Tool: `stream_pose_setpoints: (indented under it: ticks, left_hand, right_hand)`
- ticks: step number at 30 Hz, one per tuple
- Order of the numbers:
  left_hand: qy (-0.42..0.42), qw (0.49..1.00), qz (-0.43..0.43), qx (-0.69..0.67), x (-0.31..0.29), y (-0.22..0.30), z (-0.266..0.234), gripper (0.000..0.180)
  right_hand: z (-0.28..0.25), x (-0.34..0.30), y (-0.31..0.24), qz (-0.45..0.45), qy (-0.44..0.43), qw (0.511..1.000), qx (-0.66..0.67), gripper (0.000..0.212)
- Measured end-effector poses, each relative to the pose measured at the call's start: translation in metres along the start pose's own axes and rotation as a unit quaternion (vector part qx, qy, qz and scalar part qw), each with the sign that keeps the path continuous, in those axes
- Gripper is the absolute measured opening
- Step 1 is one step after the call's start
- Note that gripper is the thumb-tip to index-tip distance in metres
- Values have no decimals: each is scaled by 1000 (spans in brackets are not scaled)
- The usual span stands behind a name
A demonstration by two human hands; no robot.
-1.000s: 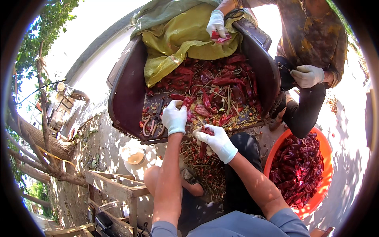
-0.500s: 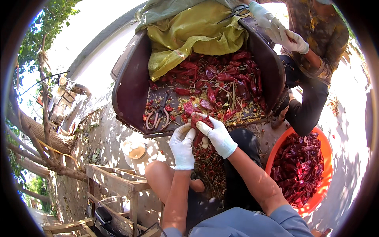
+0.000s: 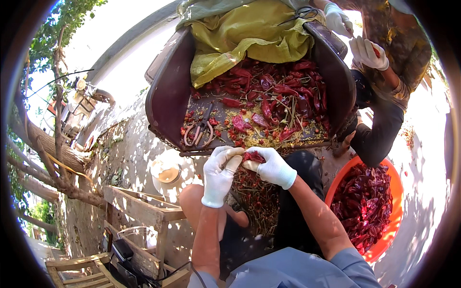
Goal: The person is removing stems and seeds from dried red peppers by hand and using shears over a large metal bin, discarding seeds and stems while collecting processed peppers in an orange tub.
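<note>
Both my hands wear white gloves and meet just in front of the cart's near edge. A dried red pepper [image 3: 254,157] is gripped in the curled fingers of my right hand [image 3: 274,169]. My left hand [image 3: 220,174] pinches at the pepper's left end with thumb and fingers; the exact tip of the pinch is hard to see. Just beyond them, a dark cart bed [image 3: 165,96] holds a heap of dried red peppers [image 3: 283,91], with loose yellow seeds and stems. Scissors [image 3: 200,128] with pinkish handles lie on the bed's left part.
An orange tub [image 3: 399,192] of red peppers stands at my right. A yellow sack [image 3: 240,36] covers the cart's far part, with black scissors [image 3: 300,14] near it. Across, a co-worker's gloved hand [image 3: 369,54] holds something red. A wooden frame [image 3: 139,216] stands at left; stems lie below.
My hands have come a little apart and turned; the pepper now sits more crosswise between them. The co-worker's two hands have separated. The whole view has shifted slightly.
</note>
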State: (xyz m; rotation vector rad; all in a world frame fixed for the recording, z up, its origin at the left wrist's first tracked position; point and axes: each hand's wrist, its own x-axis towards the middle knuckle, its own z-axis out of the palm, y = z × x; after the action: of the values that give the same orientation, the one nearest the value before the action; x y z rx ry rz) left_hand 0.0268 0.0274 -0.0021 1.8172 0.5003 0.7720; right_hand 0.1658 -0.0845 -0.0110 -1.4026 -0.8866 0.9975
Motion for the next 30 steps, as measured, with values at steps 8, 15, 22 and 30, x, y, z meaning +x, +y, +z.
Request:
stream_pose_setpoints:
  ticks: [8, 15, 22, 30]
  left_hand:
    - [26, 999, 27, 26, -3, 9, 7, 11]
    - [108, 968, -116, -192, 9, -10, 16, 19]
    - [144, 972, -95, 161, 63, -59, -28, 29]
    - [29, 868, -41, 495, 107, -44, 26, 54]
  right_hand:
    - [-8, -2, -6, 105, -105, 986, 69, 23]
    - [4, 4, 22, -88, -95, 984, -122, 27]
    - [8, 6, 23, -74, -92, 987, -112, 23]
    - [4, 10, 25, -61, -92, 992, -55, 25]
